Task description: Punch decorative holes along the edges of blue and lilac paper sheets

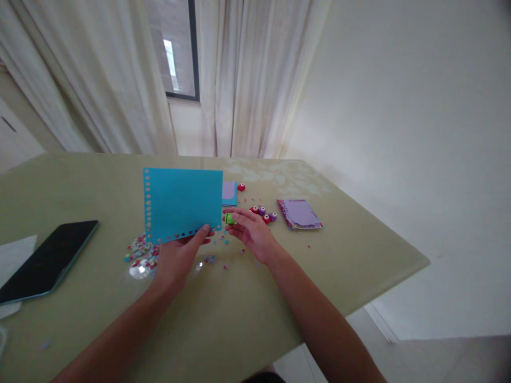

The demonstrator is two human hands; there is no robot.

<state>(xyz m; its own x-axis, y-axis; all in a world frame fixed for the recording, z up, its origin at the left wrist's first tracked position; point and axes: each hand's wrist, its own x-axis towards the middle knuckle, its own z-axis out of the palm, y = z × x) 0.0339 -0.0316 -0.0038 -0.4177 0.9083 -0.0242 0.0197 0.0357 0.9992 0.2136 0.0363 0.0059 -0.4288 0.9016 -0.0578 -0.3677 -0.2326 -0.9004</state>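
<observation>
My left hand (179,255) pinches the lower edge of a blue paper sheet (183,202) and holds it upright above the table; small shapes are punched along its left and bottom edges. My right hand (251,231) hovers just right of the sheet with fingers loosely spread, its fingertips at a small green paper punch (229,218) on the table. Several small red and purple punches (263,213) lie just beyond that hand.
A heap of coloured paper bits (141,252) lies on the yellow-green table (99,181), with more scattered near my hands. A dark tablet (48,260) rests at left, a stack of coloured sheets (299,214) at right. Curtains hang behind; the table's edge drops off right.
</observation>
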